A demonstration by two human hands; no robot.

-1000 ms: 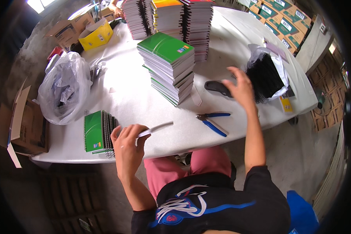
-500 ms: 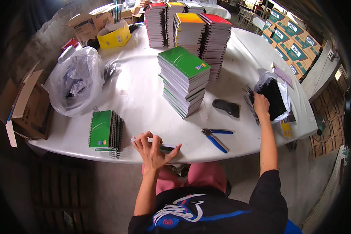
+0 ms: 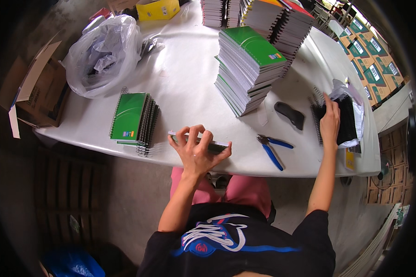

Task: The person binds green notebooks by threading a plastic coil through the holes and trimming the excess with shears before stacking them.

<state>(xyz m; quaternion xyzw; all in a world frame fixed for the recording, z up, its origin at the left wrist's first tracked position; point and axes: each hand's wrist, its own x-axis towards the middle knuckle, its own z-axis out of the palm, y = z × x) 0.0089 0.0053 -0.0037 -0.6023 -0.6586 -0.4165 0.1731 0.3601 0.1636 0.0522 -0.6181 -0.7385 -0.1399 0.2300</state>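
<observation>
My left hand is closed around a small notebook at the table's front edge, fingers and thumb gripping its opposite sides. The hand hides most of that notebook. My right hand reaches to the right side, its fingers drawn together among black spiral binding coils; what its fingertips hold cannot be made out. Under and beside that hand lies a dark heap of coils in an opened plastic wrapper. Left of my left hand sits a pile of spiral-bound green notebooks.
Blue-handled pliers and a black oblong object lie between my hands. Beyond stands a tall stack of green-covered notebooks, with more notebook stacks behind. A plastic bag and an open carton are at the left.
The view has tilted, so the table and everything on it appear higher and further right. Both hands keep roughly the same places on the table.
</observation>
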